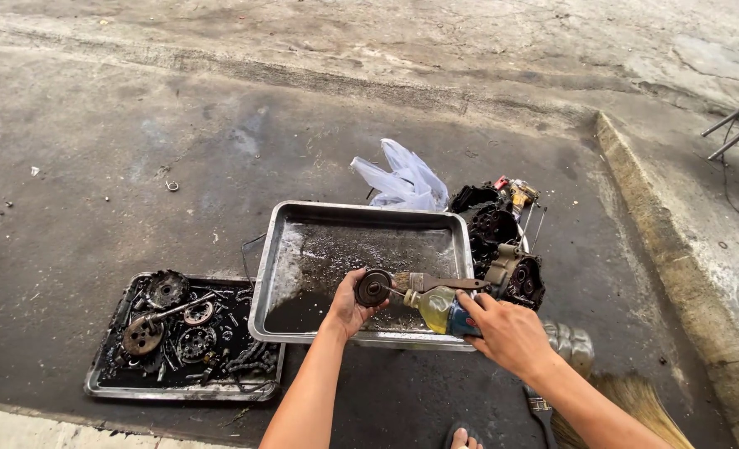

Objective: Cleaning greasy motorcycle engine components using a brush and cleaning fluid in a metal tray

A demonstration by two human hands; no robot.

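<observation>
Head view, left hand: the left hand (pixel 348 306) is seen closed around a small round dark engine part (pixel 373 288), gripped at its lower edge and held over the near right part of the metal tray (pixel 274 274).
Head view, right hand: the right hand (pixel 506 333) is wrapped around a small bottle of yellowish liquid (pixel 436 309); a paintbrush (pixel 436 283) lies just above the bottle, and whether it is pinched by the same hand cannot be told.
Part, position: the round part is held above the dark wet pool in the tray, touching or nearly touching the bristles.
Part, orientation: its flat face is turned up towards the camera; being a disc, no long axis is shown. The long axis of the brush runs left to right, bristles pointing left at the part.
Step in hand: judged to be the washing of the part with brush and liquid over the tray.
Next move: a steady grip on the part and contact of the bristles with its face are called for.
Surroundings: a second tray of gears and chain (pixel 182 337) is set on the concrete floor (pixel 136 150) to the left; engine casings (pixel 502 249) and a plastic bag (pixel 402 183) lie by the far right corner of the wash tray; a broom (pixel 635 403) lies at the right.
</observation>
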